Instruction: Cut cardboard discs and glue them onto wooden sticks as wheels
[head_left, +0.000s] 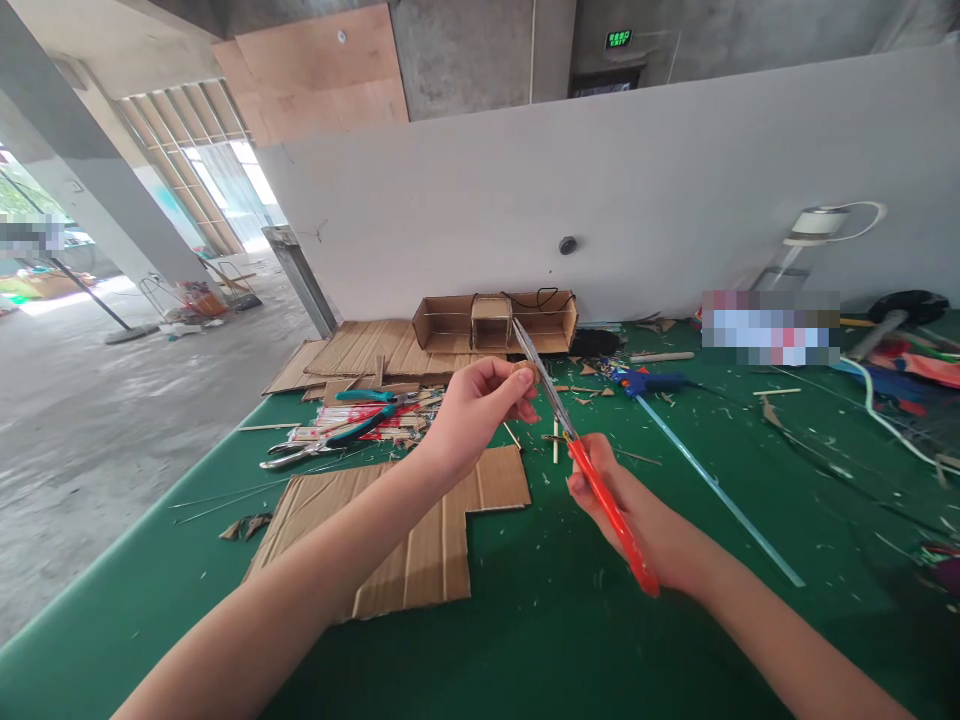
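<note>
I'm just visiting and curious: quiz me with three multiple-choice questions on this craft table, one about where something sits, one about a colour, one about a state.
1. Where is the cardboard box?
A. at the far edge of the table, by the white wall
B. in the left hand
C. on the floor

2. What colour are the handles of the scissors in the right hand?
A. blue
B. red-orange
C. black

3. What is the left hand doing?
A. lying flat on the table
B. gripping the pliers
C. pinching a small piece at the scissor blades

Answers: 1 A, the box stands against the wall; 2 B, the grips show red-orange below the metal blades; 3 C, fingertips close on a small piece beside the blades.
</note>
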